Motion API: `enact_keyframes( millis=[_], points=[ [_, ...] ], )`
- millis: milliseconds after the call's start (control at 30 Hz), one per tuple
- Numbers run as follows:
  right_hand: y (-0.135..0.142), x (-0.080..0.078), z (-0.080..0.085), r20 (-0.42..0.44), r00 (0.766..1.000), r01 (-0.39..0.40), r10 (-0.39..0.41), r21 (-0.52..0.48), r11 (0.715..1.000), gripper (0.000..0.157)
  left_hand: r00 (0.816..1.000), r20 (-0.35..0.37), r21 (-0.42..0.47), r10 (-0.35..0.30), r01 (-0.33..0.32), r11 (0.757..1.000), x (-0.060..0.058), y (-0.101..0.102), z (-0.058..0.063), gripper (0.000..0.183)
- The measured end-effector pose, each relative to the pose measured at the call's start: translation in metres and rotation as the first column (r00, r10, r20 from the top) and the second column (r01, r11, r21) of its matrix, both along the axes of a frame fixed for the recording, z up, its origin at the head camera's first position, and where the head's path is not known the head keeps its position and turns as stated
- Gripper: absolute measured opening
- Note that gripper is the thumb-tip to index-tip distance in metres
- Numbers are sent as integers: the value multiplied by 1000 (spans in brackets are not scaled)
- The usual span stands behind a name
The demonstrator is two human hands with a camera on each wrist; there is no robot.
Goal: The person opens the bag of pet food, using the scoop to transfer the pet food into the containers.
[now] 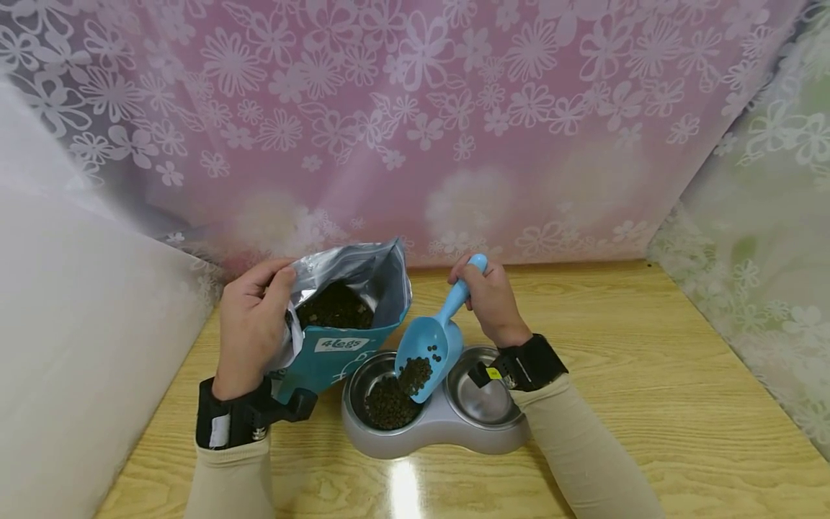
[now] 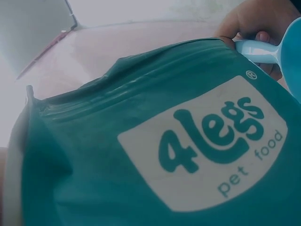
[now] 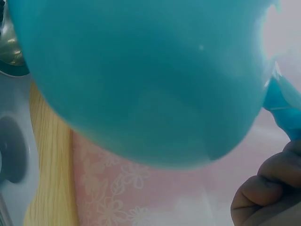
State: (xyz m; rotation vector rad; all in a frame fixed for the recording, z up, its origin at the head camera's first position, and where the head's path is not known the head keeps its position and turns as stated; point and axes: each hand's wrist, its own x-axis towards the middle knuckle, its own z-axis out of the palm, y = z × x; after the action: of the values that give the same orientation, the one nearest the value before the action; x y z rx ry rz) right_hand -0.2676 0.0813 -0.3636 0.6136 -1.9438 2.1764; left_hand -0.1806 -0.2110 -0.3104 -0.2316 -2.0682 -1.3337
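In the head view, a person's left hand (image 1: pixel 249 328) grips the rim of a foil-lined pet food bag (image 1: pixel 346 344) at center left, thumb and fingers closed on it. The right hand (image 1: pixel 493 303), fingers curled round the handle (image 1: pixel 459 292), holds a blue scoop (image 1: pixel 424 335) at center, tilted above a feeder's left bowl (image 1: pixel 375 375); pellets (image 1: pixel 391 404) lie in both. The scoop looks light, stiff and smooth, best held by its handle; the bag appears soft, likely to sag, best held by its rim. A wood-grain table (image 1: pixel 648 360) spans the lower frame, a pink flowered curtain (image 1: pixel 421 144) the top.

In the left wrist view, the bag's teal front dominates; the left hand's grip cannot be told.

In the right wrist view, the scoop's rounded underside fills the top, curled fingers lower right.
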Motion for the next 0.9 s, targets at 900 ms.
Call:
enact_keyframes(
  millis=[900],
  points=[
    [-3,18,10,-128,992,14,6,157,987,24,1000,-1,-12,3,-3,1000,1,2,0,24]
  ],
)
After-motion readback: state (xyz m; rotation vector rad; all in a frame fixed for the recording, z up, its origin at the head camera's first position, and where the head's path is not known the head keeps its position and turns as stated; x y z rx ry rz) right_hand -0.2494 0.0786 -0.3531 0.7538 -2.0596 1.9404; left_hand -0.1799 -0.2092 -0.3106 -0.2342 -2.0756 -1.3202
